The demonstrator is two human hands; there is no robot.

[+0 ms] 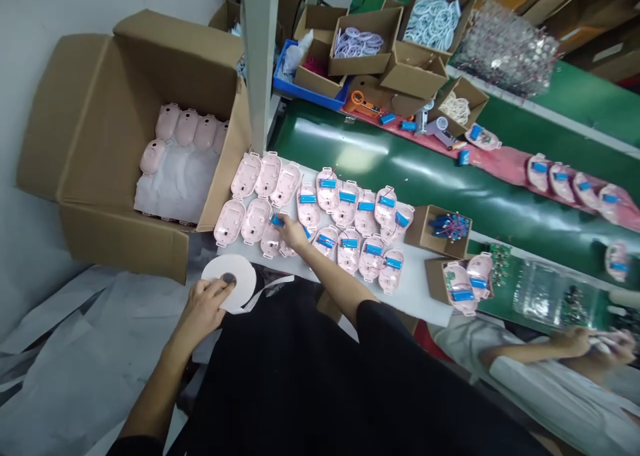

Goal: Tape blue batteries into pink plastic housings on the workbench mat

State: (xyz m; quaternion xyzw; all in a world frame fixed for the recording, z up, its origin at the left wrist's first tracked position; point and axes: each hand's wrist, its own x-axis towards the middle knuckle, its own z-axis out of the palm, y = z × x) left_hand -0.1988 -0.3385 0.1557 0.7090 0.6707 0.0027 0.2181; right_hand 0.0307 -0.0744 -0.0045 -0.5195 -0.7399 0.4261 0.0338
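Note:
My left hand (207,299) is closed on a roll of white tape (243,276), its fingers at the core; a loose strip trails off to the right. Over the rows of pink plastic shells, my right hand (291,231) pinches a blue battery pack (277,221) just above a pink shell (270,243). Several shells to the left, such as this pink shell (230,221), hold no battery. To the right of my hand, several shells carry blue batteries, like this battery (349,243), with thin wires. My right hand hides part of the shells beneath it.
A large cardboard box (95,136) at left holds pink shells on white sheets. Behind the white work surface (425,299) runs a green conveyor belt (345,136). A small box (425,233) holds wired batteries. At right, another person's hands (575,343) hold something blurred.

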